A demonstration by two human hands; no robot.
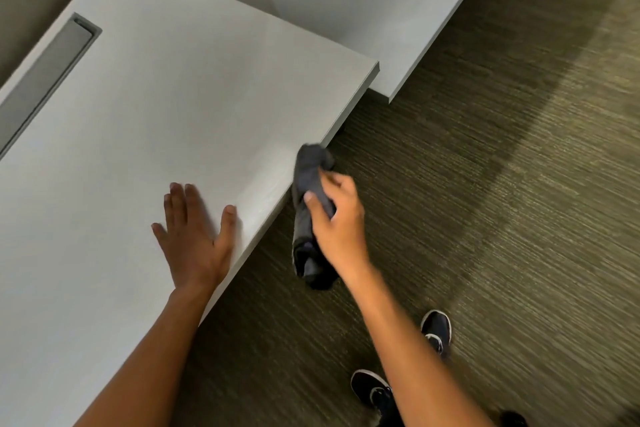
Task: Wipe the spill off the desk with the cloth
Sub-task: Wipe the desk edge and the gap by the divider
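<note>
A pale grey desk (166,107) fills the left half of the view. My left hand (195,236) lies flat on it near the front edge, fingers spread. My right hand (337,218) grips a dark grey cloth (308,177), bunched lengthwise, just off the desk's front edge and above the carpet. The cloth's top end reaches the edge and its lower end hangs below my palm. I see no spill on the desktop; a faint sheen shows near the edge by the cloth.
A recessed grey cable tray (52,76) runs along the desk's far left side. A second pale desk (363,10) adjoins at the back right. Dark olive carpet (502,218) covers the floor, with my dark shoes (436,329) at the bottom.
</note>
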